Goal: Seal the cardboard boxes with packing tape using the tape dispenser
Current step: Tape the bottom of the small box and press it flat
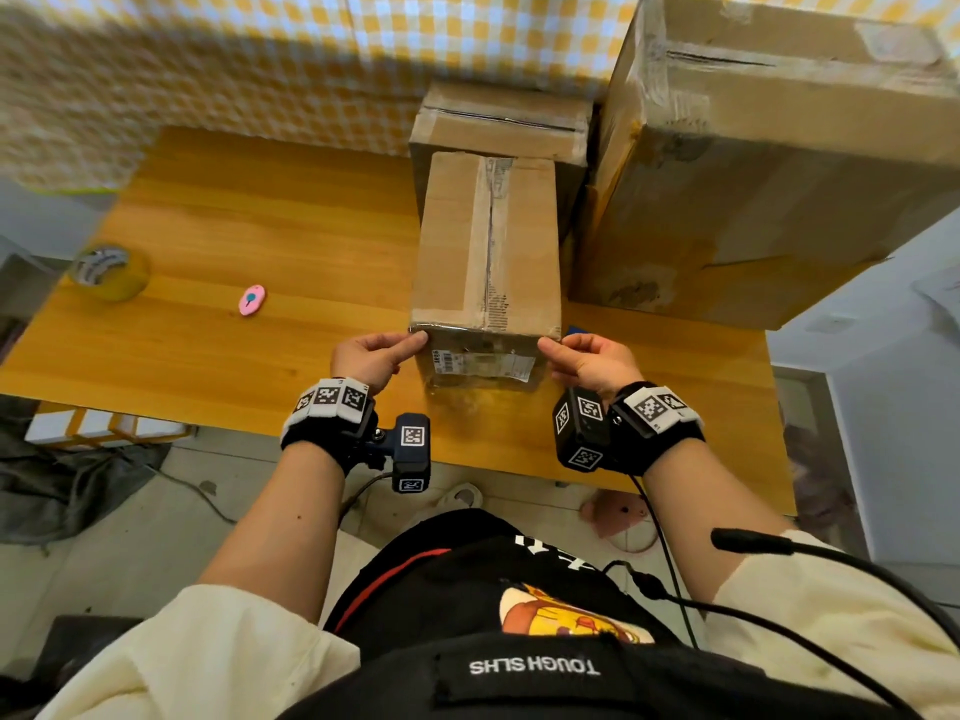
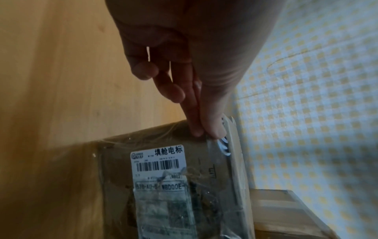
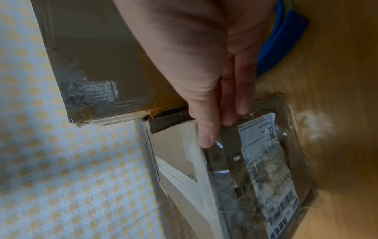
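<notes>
Head view, tape dispenser (image 1: pixel 577 331) mostly hidden

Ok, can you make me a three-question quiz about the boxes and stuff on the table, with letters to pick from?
1. Where is the roll of tape?
A. far left of the table
B. on the big box
C. on the floor

2. How many cardboard boxes are there?
A. one
B. three
C. five

3. What are the hands doing?
A. hanging loose
B. pinching the near box's top corners
C. holding the pink thing

Answers:
1 A: the roll sits by the left edge.
2 B: near box, one behind, big one.
3 B: left hand and right hand pinch its corners.
</notes>
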